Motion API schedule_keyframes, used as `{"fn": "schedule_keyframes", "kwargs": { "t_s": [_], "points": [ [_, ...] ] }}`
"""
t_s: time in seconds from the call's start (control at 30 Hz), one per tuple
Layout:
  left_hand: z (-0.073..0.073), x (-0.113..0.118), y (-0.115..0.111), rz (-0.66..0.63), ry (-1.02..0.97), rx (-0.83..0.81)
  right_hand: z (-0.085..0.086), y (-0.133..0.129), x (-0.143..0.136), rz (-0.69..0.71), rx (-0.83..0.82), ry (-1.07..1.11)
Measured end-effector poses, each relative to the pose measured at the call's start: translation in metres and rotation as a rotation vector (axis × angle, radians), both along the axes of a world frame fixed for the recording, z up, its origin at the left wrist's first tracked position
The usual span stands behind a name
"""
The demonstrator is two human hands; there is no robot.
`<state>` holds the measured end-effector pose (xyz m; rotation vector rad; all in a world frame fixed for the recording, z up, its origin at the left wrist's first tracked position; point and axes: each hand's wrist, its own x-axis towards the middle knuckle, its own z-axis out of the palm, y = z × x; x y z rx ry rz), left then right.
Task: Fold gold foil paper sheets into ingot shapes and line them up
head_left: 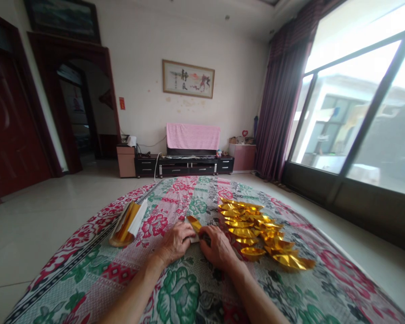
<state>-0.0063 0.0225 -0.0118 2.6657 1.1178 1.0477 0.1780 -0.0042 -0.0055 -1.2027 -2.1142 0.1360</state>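
Observation:
Near the middle of the flowered cloth, my left hand (176,241) and my right hand (217,245) meet around a small piece of gold paper (193,222) with a pale underside. The fingers of both hands are closed on it, one hand at each side. Several folded gold paper boat shapes (253,253) stand in rows just right of my right hand. A curled stack of gold and white sheets (128,224) lies to the left, apart from my left hand.
The patterned cloth (178,292) covers a rounded surface under my forearms. Beyond it stand a low black cabinet (202,170) and a pink cloth (193,136) over a screen. Large windows are on the right, doorways on the left.

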Motion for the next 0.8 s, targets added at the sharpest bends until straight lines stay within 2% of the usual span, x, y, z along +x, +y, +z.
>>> {"fn": "schedule_keyframes", "kwargs": {
  "t_s": [0.17,0.4,0.6,0.8],
  "points": [
    [0.0022,-0.0014,-0.0029,-0.017,0.040,-0.005,-0.0002,0.0017,0.0005,0.031,0.010,0.020],
    [0.0032,0.0003,-0.0053,0.006,-0.029,-0.063,-0.0002,0.0046,0.0008,0.088,0.037,-0.001],
    [0.0025,0.0015,-0.0035,0.028,-0.072,-0.109,-0.0043,0.0084,-0.0055,-0.022,0.009,0.018],
    [-0.0028,0.0037,0.0019,0.074,-0.137,-0.118,-0.0059,0.0083,-0.0070,-0.062,-0.008,0.055]
  ]
}}
